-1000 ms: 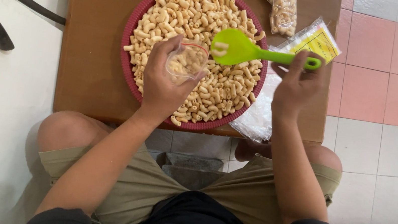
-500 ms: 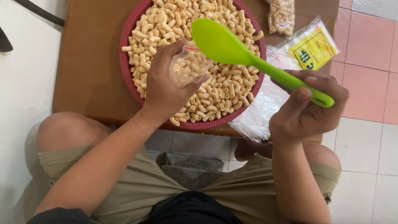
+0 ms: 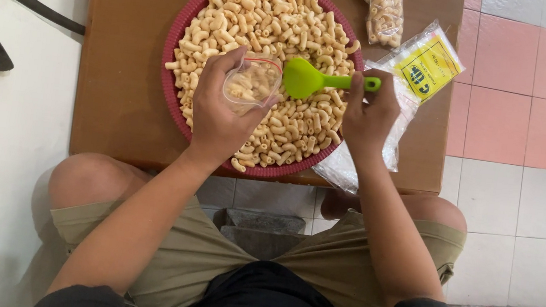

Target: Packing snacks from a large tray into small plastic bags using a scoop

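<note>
My left hand has its fingers closed around a small clear bag with a little macaroni inside, held over the red tray on the bench. My right hand pinches the green scoop, its bowl just beside the bag's mouth, touching the macaroni heap

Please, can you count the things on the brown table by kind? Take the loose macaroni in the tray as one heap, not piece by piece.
Round red tray: 1
Heap of macaroni: 1
Green plastic scoop, in the right hand: 1
Small clear bag, in the left hand: 1
Filled bag of macaroni: 1
Stack of empty bags with yellow label: 1
Total: 6
</note>
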